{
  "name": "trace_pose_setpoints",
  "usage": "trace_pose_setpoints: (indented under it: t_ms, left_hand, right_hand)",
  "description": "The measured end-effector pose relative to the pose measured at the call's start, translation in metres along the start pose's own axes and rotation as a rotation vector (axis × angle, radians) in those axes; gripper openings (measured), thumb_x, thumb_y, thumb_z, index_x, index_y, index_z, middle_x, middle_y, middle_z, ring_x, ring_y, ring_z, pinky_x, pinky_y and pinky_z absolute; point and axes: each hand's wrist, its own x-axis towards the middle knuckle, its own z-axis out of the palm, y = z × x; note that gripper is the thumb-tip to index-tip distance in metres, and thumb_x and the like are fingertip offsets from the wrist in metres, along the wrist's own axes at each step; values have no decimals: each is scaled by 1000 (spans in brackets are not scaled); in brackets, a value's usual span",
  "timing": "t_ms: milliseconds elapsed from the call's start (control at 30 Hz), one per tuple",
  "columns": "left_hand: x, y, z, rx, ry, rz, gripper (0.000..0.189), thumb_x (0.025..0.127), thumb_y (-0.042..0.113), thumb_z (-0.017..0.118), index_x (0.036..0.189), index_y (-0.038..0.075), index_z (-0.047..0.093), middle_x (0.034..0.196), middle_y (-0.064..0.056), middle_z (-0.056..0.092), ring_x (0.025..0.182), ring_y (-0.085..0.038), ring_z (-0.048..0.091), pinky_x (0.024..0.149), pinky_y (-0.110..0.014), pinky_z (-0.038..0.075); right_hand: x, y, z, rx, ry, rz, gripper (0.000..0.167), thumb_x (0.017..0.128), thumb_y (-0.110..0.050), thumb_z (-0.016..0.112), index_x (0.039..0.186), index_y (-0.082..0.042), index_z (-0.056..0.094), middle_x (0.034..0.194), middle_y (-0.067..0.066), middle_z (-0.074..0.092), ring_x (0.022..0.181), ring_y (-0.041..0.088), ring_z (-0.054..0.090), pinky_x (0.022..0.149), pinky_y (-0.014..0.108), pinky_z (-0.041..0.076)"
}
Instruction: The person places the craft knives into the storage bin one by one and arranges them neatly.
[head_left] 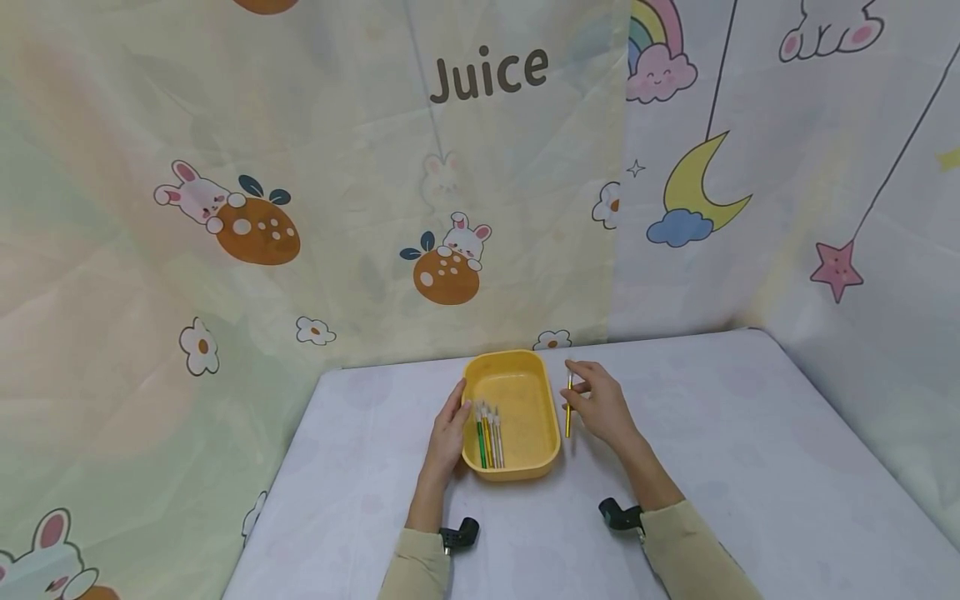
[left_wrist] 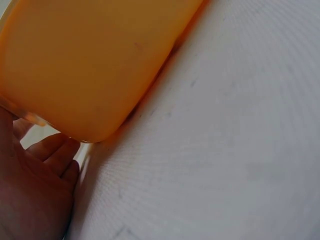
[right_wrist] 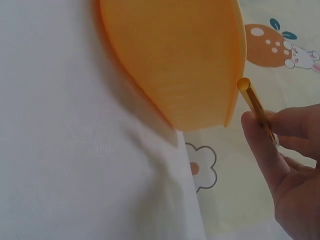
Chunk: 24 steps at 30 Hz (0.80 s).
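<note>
right hand [head_left: 602,408], fingertips drawn close, pinched a gold pen [head_left: 568,423] just off the tray's [head_left: 528,421] right edge. left hand [head_left: 447,433], fingers slightly bent, gripped its left edge; other pens [head_left: 489,440] lay inside, near-left corner.

yellow tray [head_left: 531,421]: rounded corners, open top, near the far edge of the table [head_left: 360,450], left hand [head_left: 447,429] touching its left side | several slim pens [head_left: 488,440]: green, gold, paler; side by side inside by tray's left edge, near end, pale tips toward far edge | gold pen [head_left: 568,421]: shiny, pinched by right hand [head_left: 603,408] beside tray's right edge
</note>
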Motion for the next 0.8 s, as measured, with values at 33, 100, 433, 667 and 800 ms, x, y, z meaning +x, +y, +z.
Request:
trace_pose_setpoints:
  t_ms: [33, 100, 433, 667, 800]
  left_hand:
    - [0, 0, 0, 2, 1, -4, 50, 112, 33, 45, 162, 33, 38, 170, 9, 31, 161, -18, 19, 132, -49, 16]
    - [0, 0, 0, 4, 3, -8, 50, 112, 33, 45, 162, 34, 38, 170, 10, 31, 161, -18, 20, 132, -49, 16]
    - [0, -3, 0, -9, 0, 6, 49, 112, 34, 46, 161, 35, 39, 169, 9, 32, 161, -18, 20, 133, -48, 14]
    - [0, -2, 0, -9, 2, 4, 49, 112, 33, 46, 160, 35, 39, 169, 10, 32, 161, -17, 20, 133, -48, 15]
    - [0, 0, 0, -3, 1, -8, 49, 112, 33, 45, 161, 35, 39, 170, 10, 32, 161, -17, 20, 133, -48, 15]
  right_hand:
    - [0, -1, 0, -1, 1, 4, 59, 96, -7, 74, 152, -7, 54, 148, 17, 53, 110, 30, 70, 74, 22, 62]
    - [-1, -2, 0, 8, -1, 7, 60, 96, -7, 74, 153, -8, 53, 149, 17, 52, 107, 28, 70, 72, 22, 62]
    - [-3, -10, 0, 80, -13, -35, 68, 96, -3, 72, 158, -7, 44, 159, 17, 42, 90, 22, 71, 66, 24, 63]
    - [-4, -15, 0, 111, -11, -84, 67, 96, -1, 71, 157, -6, 44, 158, 17, 43, 94, 25, 70, 66, 25, 64]
    - [-3, -18, 0, 111, 0, -83, 65, 97, -2, 71, 157, -6, 46, 158, 17, 44, 93, 25, 70, 66, 22, 63]
